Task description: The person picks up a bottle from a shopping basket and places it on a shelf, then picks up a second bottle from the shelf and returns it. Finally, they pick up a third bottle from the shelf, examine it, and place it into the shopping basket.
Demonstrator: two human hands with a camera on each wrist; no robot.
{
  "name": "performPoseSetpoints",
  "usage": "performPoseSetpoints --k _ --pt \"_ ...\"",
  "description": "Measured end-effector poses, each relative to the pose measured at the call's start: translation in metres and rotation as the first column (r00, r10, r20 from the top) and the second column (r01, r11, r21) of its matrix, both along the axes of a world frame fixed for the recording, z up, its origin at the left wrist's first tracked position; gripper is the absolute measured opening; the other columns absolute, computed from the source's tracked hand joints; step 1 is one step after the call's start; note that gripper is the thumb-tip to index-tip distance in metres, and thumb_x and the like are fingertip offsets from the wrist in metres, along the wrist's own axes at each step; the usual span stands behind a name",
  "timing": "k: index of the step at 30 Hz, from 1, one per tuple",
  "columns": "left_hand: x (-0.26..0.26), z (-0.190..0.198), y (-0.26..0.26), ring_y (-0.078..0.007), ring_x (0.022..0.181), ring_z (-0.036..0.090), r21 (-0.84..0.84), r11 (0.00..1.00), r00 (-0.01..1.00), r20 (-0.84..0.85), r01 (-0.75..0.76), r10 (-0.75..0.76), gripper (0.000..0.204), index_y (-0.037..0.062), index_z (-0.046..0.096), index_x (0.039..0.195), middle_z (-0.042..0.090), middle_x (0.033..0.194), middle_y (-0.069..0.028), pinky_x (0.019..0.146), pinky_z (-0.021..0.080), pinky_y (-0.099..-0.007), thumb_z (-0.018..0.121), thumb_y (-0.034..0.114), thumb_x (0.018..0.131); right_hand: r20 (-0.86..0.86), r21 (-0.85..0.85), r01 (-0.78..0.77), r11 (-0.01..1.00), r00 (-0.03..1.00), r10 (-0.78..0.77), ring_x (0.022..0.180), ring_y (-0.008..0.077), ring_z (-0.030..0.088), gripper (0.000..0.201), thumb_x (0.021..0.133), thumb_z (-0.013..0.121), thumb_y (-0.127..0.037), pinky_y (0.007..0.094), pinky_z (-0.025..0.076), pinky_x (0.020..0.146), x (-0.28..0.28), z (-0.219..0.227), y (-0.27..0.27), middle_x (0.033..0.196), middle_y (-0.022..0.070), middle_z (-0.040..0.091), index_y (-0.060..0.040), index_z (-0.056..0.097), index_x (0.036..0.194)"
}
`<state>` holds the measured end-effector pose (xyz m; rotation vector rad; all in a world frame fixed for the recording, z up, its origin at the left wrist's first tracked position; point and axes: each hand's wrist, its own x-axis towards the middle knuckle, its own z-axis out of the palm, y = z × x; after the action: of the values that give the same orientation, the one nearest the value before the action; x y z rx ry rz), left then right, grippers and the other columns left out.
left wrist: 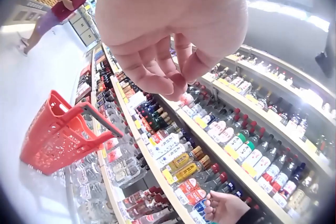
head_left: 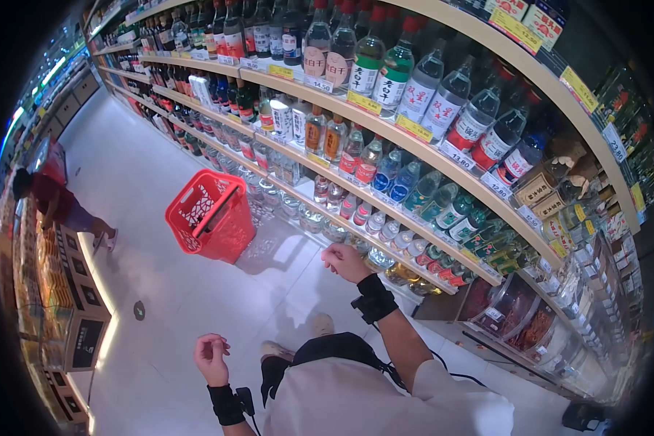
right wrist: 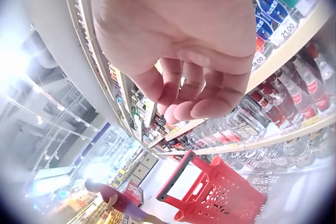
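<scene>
My left hand [head_left: 212,359] hangs low on the left side in the head view, over the floor, its fingers loosely curled around nothing. The right hand [head_left: 346,263] is held out before the lower shelves, also loosely bent and holding nothing. Ahead on the floor stands a red plastic shopping basket [head_left: 229,231] with a dark handle, apart from both hands. In the right wrist view the curled fingers [right wrist: 212,107] overlap the bottle shelves. Rows of clear liquor bottles [head_left: 421,91] with white, green and red labels fill the shelves to the right.
Curved shelf edges [head_left: 385,125] with price tags run along the right. A person in a dark red top [head_left: 54,196] is at the left by a lit display counter [head_left: 87,327]. Bulk food bins [head_left: 509,312] stand at lower right. Pale tiled floor [head_left: 174,312] lies between.
</scene>
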<state>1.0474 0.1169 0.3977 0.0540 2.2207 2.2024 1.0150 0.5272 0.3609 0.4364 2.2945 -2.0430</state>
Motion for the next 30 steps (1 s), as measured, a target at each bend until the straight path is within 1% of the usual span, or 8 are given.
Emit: performPoseSetpoints --k 4,5,9,13,16,21,23,30 --pt "-0.043 0.002 -0.026 -0.0129 0.066 0.059 0.019 1.000 1.000 0.008 0.021 -0.021 0.004 0.0012 0.059 0.094 0.062 0.080 -0.0074 0.057 0.048 -0.0238 0.055 0.000 0.093 0.058 -0.006 0.058 0.998 0.997 -0.057 0.064 0.0092 0.058 0.032 0.097 0.053 -0.029 0.0252 0.047 0.057 -0.020 0.002 -0.020 0.074 0.0029 0.064 -0.0006 0.065 0.088" --pt "-0.056 0.000 -0.034 -0.0128 0.066 0.059 0.023 0.999 0.999 0.002 0.036 -0.037 0.004 0.0013 0.058 0.095 0.062 0.080 -0.0072 0.057 0.047 -0.0238 0.055 0.000 0.093 0.048 -0.019 0.085 0.996 0.995 -0.084 0.062 0.0096 0.058 0.030 0.097 0.052 -0.026 0.0253 0.047 0.056 -0.024 0.003 -0.027 0.073 0.0031 0.064 -0.0002 0.066 0.089" --pt "-0.120 -0.003 -0.077 -0.0129 0.065 0.058 0.055 0.987 0.989 -0.031 0.148 -0.147 0.003 0.0023 0.057 0.096 0.061 0.080 -0.0066 0.055 0.046 -0.0238 0.055 0.001 0.094 -0.044 0.103 0.152 0.983 0.988 -0.148 0.059 0.0095 0.057 0.024 0.095 0.053 -0.019 0.0257 0.046 0.055 -0.039 -0.003 -0.065 0.072 0.0031 0.063 -0.0002 0.066 0.089" --pt "-0.173 0.007 -0.131 -0.0124 0.066 0.058 0.087 0.970 0.974 -0.047 0.226 -0.223 0.006 0.0018 0.057 0.100 0.062 0.081 -0.0063 0.056 0.046 -0.0232 0.056 0.001 0.093 0.014 -0.034 0.187 0.982 0.982 -0.187 0.061 0.0097 0.059 0.017 0.092 0.053 -0.012 0.0255 0.048 0.055 -0.053 0.005 -0.127 0.074 0.0040 0.065 0.0001 0.065 0.092" --pt "-0.206 0.003 -0.171 -0.0120 0.066 0.059 0.103 0.963 0.968 -0.048 0.251 -0.247 0.008 0.0017 0.057 0.100 0.062 0.082 -0.0058 0.057 0.046 -0.0229 0.057 0.001 0.092 0.009 0.106 0.195 0.975 0.980 -0.197 0.061 0.0091 0.059 0.014 0.091 0.053 -0.009 0.0246 0.048 0.055 -0.070 -0.001 -0.165 0.075 0.0040 0.065 -0.0007 0.064 0.094" --pt "-0.231 0.009 -0.228 -0.0120 0.068 0.060 0.092 0.964 0.968 -0.026 0.251 -0.249 0.008 0.0019 0.056 0.099 0.063 0.083 -0.0057 0.057 0.046 -0.0230 0.058 0.000 0.091 0.037 -0.004 0.245 0.970 0.969 -0.244 0.059 0.0086 0.058 0.014 0.090 0.055 -0.010 0.0241 0.048 0.053 -0.084 0.003 -0.220 0.076 0.0037 0.065 -0.0011 0.063 0.097" --pt "-0.237 0.003 -0.250 -0.0120 0.068 0.060 0.098 0.970 0.975 0.012 0.220 -0.222 0.008 0.0021 0.056 0.098 0.063 0.083 -0.0056 0.057 0.046 -0.0232 0.058 0.000 0.091 0.071 0.035 0.239 0.970 0.968 -0.241 0.060 0.0089 0.059 0.014 0.090 0.055 -0.010 0.0244 0.048 0.054 -0.096 -0.008 -0.233 0.075 0.0038 0.065 -0.0009 0.063 0.097" --pt "-0.270 -0.017 -0.292 -0.0122 0.063 0.057 0.072 0.987 0.989 0.003 0.144 -0.145 0.005 0.0017 0.056 0.096 0.059 0.076 -0.0049 0.055 0.047 -0.0253 0.057 0.000 0.091 0.072 0.124 0.166 0.978 0.982 -0.176 0.059 0.0067 0.057 0.012 0.092 0.055 -0.011 0.0222 0.046 0.051 -0.164 0.004 -0.271 0.076 0.0017 0.064 -0.0037 0.063 0.098"
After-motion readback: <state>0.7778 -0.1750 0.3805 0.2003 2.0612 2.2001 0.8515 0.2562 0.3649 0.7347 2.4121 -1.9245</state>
